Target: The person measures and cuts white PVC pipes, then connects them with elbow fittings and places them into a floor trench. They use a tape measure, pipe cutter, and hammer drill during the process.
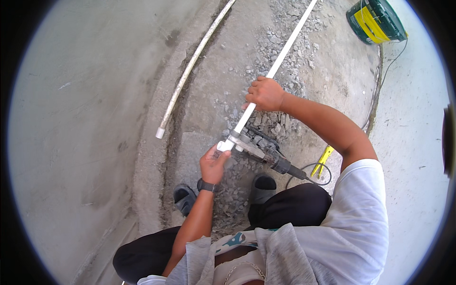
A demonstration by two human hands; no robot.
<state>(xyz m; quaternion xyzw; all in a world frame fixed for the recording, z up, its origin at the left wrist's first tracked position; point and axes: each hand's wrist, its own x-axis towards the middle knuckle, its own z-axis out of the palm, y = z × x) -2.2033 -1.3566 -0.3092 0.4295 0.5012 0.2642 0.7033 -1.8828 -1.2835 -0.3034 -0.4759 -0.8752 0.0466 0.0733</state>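
Note:
My right hand [266, 94] is wrapped round a long white plastic pipe [290, 42], which runs from the upper edge down to the middle. At its lower end, my left hand [213, 163] pinches a short white pipe fitting [225, 145] between thumb and fingers. Between pipe end and fitting sits the flat metal plate of a corded pipe welding iron [251, 149]. The dark handle [288, 168] of this iron slants down to the right, toward my knee. I cannot see how deep the pipe or fitting sits on the plate.
Broken concrete rubble [297, 71] lies along a trench. Left of it rests another whitish pipe [192, 64] with a capped end. A yellow tool [324, 160] and a looped cable lie by my right knee. A green bucket [377, 21] stands at the upper right.

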